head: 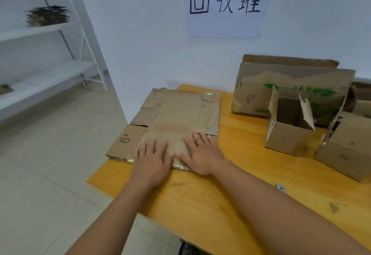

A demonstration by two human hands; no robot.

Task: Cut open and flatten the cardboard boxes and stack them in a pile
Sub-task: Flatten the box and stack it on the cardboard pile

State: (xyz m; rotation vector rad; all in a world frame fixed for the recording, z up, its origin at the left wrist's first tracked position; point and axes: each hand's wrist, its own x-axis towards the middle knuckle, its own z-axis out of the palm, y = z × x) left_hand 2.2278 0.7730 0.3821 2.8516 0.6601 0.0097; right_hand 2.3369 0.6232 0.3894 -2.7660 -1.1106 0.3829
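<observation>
Left hand [151, 159], right hand [201, 153]: fingers spread flat, side by side, palms pressing near edge of flattened cardboard [176, 118]. Cardboard lies on wooden table [210, 204] at its left far corner, overhanging left edge. Likely light, stiff, springy along creases; glossy tape slippery. Best held by edges. Unflattened boxes [291, 130] right of cardboard.

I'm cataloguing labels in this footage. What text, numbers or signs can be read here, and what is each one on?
"回收堆": handwritten on the paper sign on the wall.
"6#": printed on a flap of the flattened cardboard, beside the left hand.
Green print on the big box: too blurred to read.
Small marking on the side of the small open box: too small to read.
</observation>
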